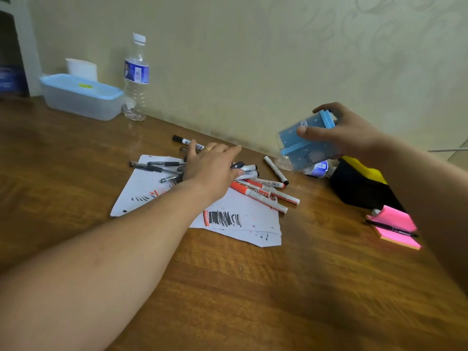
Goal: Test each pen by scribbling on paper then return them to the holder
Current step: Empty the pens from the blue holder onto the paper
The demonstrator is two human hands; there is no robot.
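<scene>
1. right grip (349,133) wrapped round the blue holder (304,145), tilted, in the air above the tabletop (253,287).
2. left grip (212,165) wide, fingers straight, resting on the pens (258,193).
3. pens piled on scribbled paper (243,219), outside the holder.

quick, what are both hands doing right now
Left hand: open, fingers flat over the pens.
Right hand: holding the blue pen holder, tilted.

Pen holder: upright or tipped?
Tipped: the right hand holds the pen holder off the table, tilted onto its side.
</scene>
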